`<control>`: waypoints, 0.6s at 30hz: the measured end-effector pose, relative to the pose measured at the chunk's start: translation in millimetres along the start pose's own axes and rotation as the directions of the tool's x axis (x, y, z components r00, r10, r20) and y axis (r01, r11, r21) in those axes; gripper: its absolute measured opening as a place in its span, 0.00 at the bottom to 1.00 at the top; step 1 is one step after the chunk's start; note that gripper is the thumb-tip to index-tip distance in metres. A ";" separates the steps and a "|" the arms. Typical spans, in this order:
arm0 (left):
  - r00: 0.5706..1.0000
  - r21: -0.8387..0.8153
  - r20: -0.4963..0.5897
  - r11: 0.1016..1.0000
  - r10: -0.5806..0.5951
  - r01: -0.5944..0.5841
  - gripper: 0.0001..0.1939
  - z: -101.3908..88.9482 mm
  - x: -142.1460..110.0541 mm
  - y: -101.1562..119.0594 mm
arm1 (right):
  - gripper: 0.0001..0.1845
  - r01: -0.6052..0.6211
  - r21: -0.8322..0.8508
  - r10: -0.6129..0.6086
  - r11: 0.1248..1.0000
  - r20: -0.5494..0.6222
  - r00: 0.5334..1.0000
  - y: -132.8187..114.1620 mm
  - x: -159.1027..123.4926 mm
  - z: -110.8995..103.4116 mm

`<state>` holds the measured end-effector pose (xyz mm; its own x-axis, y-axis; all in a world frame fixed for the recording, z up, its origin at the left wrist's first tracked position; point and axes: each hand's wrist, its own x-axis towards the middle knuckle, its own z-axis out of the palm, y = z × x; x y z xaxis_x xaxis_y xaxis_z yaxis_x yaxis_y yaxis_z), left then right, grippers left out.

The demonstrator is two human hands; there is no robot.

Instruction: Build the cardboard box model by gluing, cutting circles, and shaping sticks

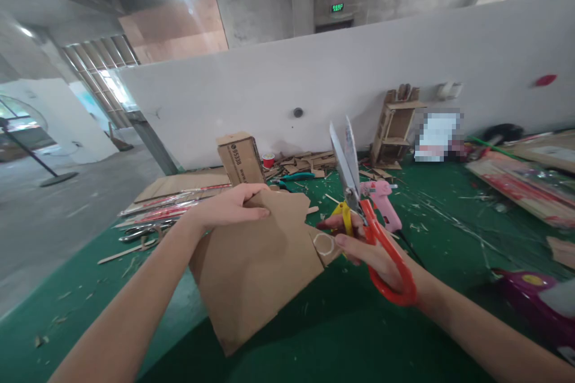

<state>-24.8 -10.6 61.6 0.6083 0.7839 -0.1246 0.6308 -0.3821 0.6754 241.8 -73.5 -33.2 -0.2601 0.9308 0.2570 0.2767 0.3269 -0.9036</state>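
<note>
My left hand grips the upper left edge of a brown cardboard sheet, thumb lying on its face. The sheet is tilted above the green table. In my right hand is a pair of scissors with an orange-red handle, blades pointing up and slightly apart. A yellow loop shows by its fingers; I cannot tell whether it belongs to the scissors. The right thumb and fingers also pinch a small cardboard piece marked with a whitish ring, at the sheet's right edge. Whether it is joined to the sheet is unclear.
Behind the hands stand a cardboard box, a pink glue gun, teal-handled pliers and cardboard scraps. A cardboard structure leans near the white partition. A purple device sits at right; wrenches lie left.
</note>
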 end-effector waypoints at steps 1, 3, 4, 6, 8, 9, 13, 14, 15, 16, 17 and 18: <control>1.000 0.025 -0.015 0.999 0.021 -0.021 0.19 2.1 2.0 0.3 | 0.17 -0.029 0.021 0.029 0.999 0.014 0.999 -1.4 0.4 0.5; 0.996 0.092 -0.071 0.994 0.059 -0.052 0.22 4.7 4.8 -1.4 | 0.15 -0.078 0.057 0.076 0.995 0.041 0.996 0.3 1.2 2.9; 0.993 0.121 -0.088 0.991 0.073 -0.062 0.23 5.5 5.9 -2.7 | 0.14 -0.089 0.062 0.087 0.994 0.036 0.996 3.1 1.7 4.7; 0.993 0.155 -0.082 0.985 0.086 -0.072 0.24 6.9 8.4 -5.0 | 0.14 -0.102 0.081 0.102 0.991 0.009 0.995 9.9 2.5 8.7; 0.995 0.175 -0.057 0.982 0.085 -0.074 0.22 8.4 11.5 -6.4 | 0.14 -0.108 0.116 0.108 0.987 0.006 0.994 13.4 2.9 11.8; 0.996 0.183 -0.050 0.981 0.079 -0.068 0.21 9.2 13.1 -6.9 | 0.14 -0.113 0.128 0.111 0.985 0.024 0.994 12.8 2.8 12.7; 0.997 0.204 -0.036 0.977 0.064 -0.056 0.21 11.1 17.4 -9.1 | 0.13 -0.167 0.067 0.158 0.984 0.123 0.980 0.7 0.7 13.7; 0.997 0.201 -0.031 0.978 0.066 -0.058 0.21 11.1 17.7 -10.0 | 0.13 -0.178 0.054 0.170 0.983 0.127 0.977 -1.9 -0.1 13.9; 0.997 0.197 -0.021 0.978 0.068 -0.062 0.21 11.0 17.6 -11.0 | 0.13 -0.182 0.052 0.174 0.982 0.127 0.976 -3.5 -0.8 14.3; 0.998 0.189 -0.012 0.980 0.067 -0.063 0.20 10.7 17.4 -12.4 | 0.12 -0.178 0.061 0.170 0.982 0.122 0.978 -4.1 -1.4 14.7; 0.998 0.171 0.001 0.984 0.059 -0.058 0.20 10.4 17.0 -14.0 | 0.12 -0.166 0.072 0.156 0.984 0.118 0.981 -4.0 -1.8 15.1; 0.999 0.143 0.019 0.989 0.046 -0.048 0.20 10.2 16.6 -15.9 | 0.12 -0.151 0.082 0.141 0.985 0.118 0.983 -3.3 -2.1 15.5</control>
<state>-19.8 3.5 41.4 0.6456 0.7561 -0.1073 0.6633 -0.4856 0.5694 227.1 -79.0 -36.0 -0.3257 0.9417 0.0848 0.2363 0.1679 -0.9570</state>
